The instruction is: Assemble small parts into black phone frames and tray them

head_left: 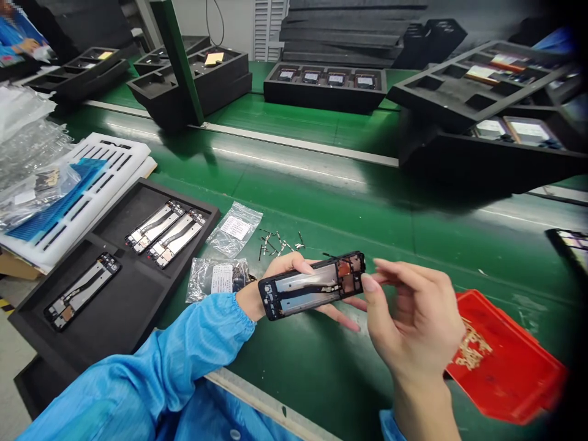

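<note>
Left hand [289, 264]: phone frame [305, 288] held from beneath, thumb laid over its upper long edge, other fingers extended under and past the lower edge. Right hand [413, 306]: thumb and fingers drawn narrow at the frame's right end; whether anything is pinched there cannot be told.

Landmark: red tray [519, 373]. The phone frame is held to the left of the red tray, above the green bench [321, 373], slightly tilted.

Handling, as judged: light, one hand being enough; stiff along its length, though bending should be avoided. The bare metal face is likely slippery. The dark flex strip [298, 293] and the exposed parts at both ends are taken to be fragile. Grip is best placed on the long side edges, with fingertips kept off the strip.

Farther out: tan pieces [473, 348] are contained in the red tray; small loose strips [278, 244] are scattered well to its left; beyond these, three similar frames [177, 239] are seated in a black foam tray [133, 300].
</note>
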Tool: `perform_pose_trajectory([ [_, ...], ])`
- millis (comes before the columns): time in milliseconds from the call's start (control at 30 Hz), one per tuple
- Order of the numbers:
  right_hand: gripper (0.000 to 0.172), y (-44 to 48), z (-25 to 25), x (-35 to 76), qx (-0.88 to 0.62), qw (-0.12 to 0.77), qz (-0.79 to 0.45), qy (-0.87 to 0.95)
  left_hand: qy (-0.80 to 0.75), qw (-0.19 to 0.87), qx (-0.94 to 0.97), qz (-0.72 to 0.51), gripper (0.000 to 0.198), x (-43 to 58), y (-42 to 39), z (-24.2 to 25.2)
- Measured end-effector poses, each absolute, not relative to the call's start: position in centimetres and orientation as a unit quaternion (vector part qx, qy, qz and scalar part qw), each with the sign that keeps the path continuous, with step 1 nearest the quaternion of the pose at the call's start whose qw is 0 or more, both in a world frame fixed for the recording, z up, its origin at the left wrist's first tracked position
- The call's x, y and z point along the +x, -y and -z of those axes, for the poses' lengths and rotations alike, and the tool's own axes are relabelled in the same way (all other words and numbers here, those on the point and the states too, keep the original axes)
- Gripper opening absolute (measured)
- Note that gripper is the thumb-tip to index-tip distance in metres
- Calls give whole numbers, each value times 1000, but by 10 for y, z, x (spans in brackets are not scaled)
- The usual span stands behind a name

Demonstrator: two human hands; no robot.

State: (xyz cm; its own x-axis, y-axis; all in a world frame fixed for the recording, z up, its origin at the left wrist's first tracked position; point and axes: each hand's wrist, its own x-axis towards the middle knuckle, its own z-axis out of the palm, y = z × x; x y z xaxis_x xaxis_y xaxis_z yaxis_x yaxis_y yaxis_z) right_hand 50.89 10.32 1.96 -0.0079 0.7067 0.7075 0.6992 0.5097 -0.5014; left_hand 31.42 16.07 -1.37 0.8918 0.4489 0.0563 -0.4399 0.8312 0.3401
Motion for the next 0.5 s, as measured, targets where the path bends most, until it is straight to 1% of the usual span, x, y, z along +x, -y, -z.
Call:
perform_pose_trajectory([
  [67, 27, -103, -19, 503, -492, 502, 16, 711, -29, 956, 156, -247, 82, 314, -160, 11],
  [133, 24, -103, -19, 498, -490, 494, 8, 718, -58, 953, 150, -256, 82, 313, -160, 10],
  [300, 25, -103, -22, 491, -483, 493, -59, 722, -94, 940, 182, -273, 81, 313, -160, 14],
  [500, 12, -102, -20, 488, -495, 518, -145, 683, -120, 921, 234, -287, 72, 314, -159, 19],
])
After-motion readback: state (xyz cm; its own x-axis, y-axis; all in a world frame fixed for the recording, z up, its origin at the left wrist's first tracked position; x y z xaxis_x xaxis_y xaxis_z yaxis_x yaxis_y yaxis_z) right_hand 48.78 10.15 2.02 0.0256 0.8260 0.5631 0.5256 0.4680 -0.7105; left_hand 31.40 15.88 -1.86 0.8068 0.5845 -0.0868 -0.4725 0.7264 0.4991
